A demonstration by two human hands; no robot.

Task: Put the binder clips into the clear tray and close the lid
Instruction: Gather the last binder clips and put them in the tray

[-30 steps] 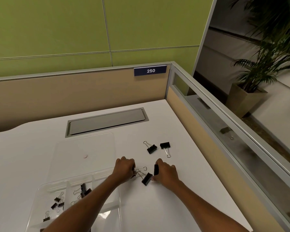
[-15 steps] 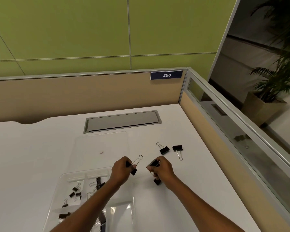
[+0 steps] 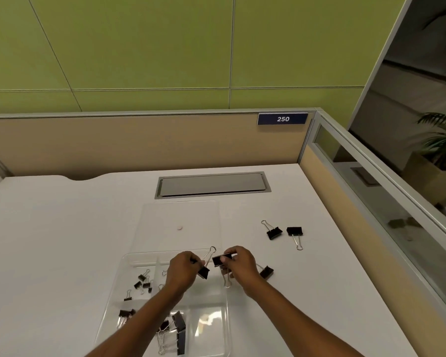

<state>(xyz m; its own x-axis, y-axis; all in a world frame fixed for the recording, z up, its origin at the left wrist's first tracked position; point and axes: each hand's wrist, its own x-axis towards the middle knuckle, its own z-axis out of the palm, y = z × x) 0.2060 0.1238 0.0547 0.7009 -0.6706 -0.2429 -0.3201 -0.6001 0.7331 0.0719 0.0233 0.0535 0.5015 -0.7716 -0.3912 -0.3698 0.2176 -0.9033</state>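
- One white desk (image 3: 62,240) bears everything. A grey cable hatch (image 3: 213,184) is set into it just behind the tray's lid.
- Your clear tray (image 3: 129,258) lies open before you, its lid (image 3: 180,217) flat on the desk behind it. Both look like thin, light plastic that could slide or flex. When you close the lid, I judge it best to steady the base and press along the lid's free edge.
- Your left hand (image 3: 182,271) and right hand (image 3: 242,264) hover close together above the tray's far right part. Each has its fingers curled, pinching one binder clip.
- Half a second ago both hands were over bare desk to the right of the tray, and a second ago they were down on the desk gathering clips. Now they have crossed above the tray.
- You hold the left-hand clip (image 3: 204,272) near its wire handle. You pinch the right-hand clip (image 3: 220,260) by its black body, wire loops dangling.
- These clips look small, light, stiff and smooth. Take them by the body or a loop; a drop into the tray should not harm them.
- A stray clip (image 3: 266,272) lies beside your right wrist. An inner clip (image 3: 274,232) and an outer clip (image 3: 294,231) lie farther right, side by side as before.
- Small clips (image 3: 142,279) lie in the tray's left part, and larger clips (image 3: 179,328) lie nearer you.
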